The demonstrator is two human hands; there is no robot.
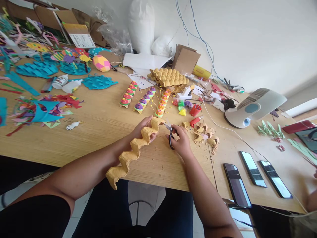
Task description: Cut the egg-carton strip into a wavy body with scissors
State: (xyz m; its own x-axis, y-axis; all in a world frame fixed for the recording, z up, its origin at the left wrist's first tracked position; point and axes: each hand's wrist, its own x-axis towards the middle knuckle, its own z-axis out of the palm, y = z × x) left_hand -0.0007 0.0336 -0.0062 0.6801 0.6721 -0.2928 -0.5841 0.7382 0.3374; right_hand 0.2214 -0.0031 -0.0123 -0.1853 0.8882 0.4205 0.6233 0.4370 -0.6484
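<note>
L hand grips upper end of long yellow-brown zigzag strip of rough pulp egg-carton cardboard, which runs off the wooden table edge toward 7 o'clock. R hand clenched on small black-handled scissors, blades at strip's tip; soft pulp could tear raggedly, or blades nick L fingers close by

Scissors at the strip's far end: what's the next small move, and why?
Probably snip the far end of the egg-carton strip. The right hand holds the scissors with blades at that end, the left hand grips the strip just behind it, and cut scraps lie nearby.
</note>
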